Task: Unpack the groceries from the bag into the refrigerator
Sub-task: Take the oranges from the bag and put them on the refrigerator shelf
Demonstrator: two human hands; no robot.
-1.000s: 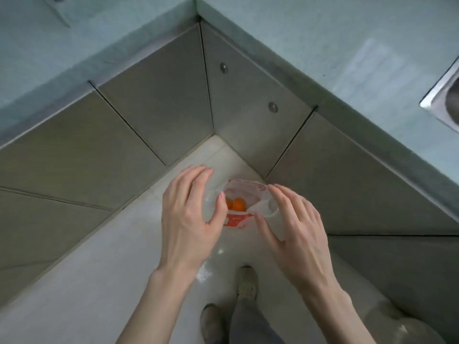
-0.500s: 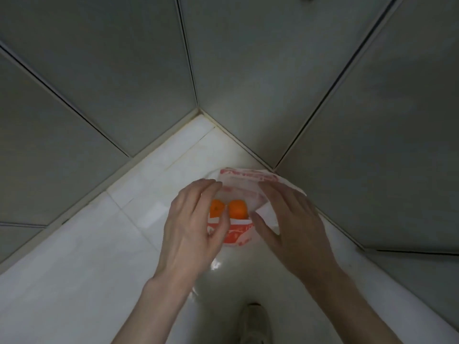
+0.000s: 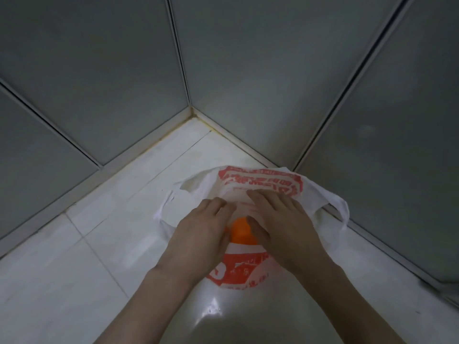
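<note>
Both hands reach into the mouth of a white plastic grocery bag (image 3: 260, 184) with red print, which sits on the glossy white tiled floor (image 3: 74, 256) in the corner where grey cabinet panels (image 3: 99, 70) meet. The left hand (image 3: 201, 234) lies palm down over the near left side of the opening, its fingers curling inward past the rim; the fingertips are hidden, so whether they pinch the plastic or merely rest on it cannot be told. The right hand (image 3: 280, 222) spreads over the right side of the opening, fingers fairly straight and pressed flat on the bag's far wall, the thumb angled toward the left hand. Between the two hands, just under the thumbs, an orange fruit (image 3: 239, 232) shows inside the bag, probably a tangerine, though only part of it is visible. Beyond the fingers rises the bag's printed back panel; one handle loop (image 3: 344, 209) stands out to the right of the right hand, another (image 3: 169, 204) slumps to the left of the left hand. Below the wrists, the bag's front panel bears more red print.
</note>
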